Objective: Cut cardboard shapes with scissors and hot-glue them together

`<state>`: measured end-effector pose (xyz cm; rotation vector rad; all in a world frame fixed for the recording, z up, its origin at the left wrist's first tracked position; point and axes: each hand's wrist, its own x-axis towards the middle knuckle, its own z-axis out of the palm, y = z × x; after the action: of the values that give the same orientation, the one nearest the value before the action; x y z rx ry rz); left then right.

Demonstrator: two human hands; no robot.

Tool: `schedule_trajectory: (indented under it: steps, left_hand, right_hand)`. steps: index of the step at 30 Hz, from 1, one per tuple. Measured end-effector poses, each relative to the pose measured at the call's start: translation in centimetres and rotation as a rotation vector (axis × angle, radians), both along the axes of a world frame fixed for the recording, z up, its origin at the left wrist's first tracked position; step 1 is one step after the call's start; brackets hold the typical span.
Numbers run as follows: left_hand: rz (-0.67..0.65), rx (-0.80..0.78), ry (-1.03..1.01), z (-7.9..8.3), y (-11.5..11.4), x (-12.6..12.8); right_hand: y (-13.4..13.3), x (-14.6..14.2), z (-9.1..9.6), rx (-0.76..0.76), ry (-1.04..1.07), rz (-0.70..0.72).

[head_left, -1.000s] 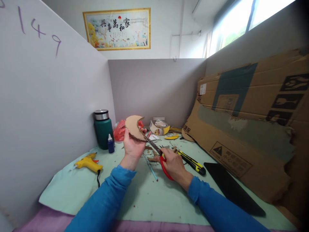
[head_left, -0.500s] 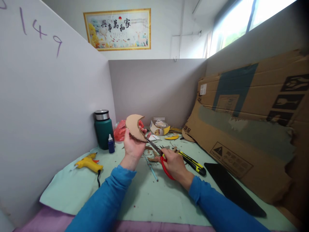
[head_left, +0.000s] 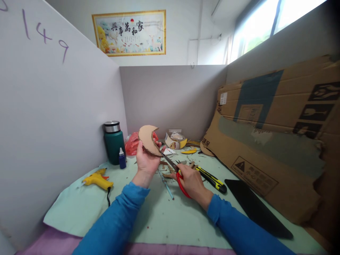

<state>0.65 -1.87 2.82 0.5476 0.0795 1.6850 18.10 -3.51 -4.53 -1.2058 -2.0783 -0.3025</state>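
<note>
My left hand (head_left: 147, 161) holds up a crescent-shaped piece of cardboard (head_left: 146, 137), thumb on its near face and fingers behind the inner curve. In my right hand (head_left: 191, 180) is a pair of scissors (head_left: 182, 184) with red handles. Their blades point up and left and meet the lower tip of the crescent. Whether the blades are parted there is too small to tell. Below and behind the blades, cardboard scraps (head_left: 167, 169) lie on the pale green cloth (head_left: 170, 226), along with a light blue pencil (head_left: 168, 187).
A yellow-black utility knife (head_left: 212, 179) and a black flat board (head_left: 257, 209) lie at right, beneath a leaning cardboard sheet (head_left: 255, 152). At left are a yellow glue gun (head_left: 98, 180), a green bottle (head_left: 113, 143) and a small blue bottle (head_left: 122, 159). A tape roll (head_left: 172, 141) stands behind.
Almost nothing differs. The crescent and both hands have shifted by a tiny amount, and the scissors stay at the crescent's lower tip.
</note>
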Motion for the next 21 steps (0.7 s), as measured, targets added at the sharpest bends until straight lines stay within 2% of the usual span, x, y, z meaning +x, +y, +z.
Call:
schedule_trajectory:
  steps: [21]
  left_hand:
    - [0.013, -0.076, 0.022, -0.19, -0.28, 0.85]
  right_hand:
    - [0.07, -0.1, -0.23, -0.016, 0.018, 0.014]
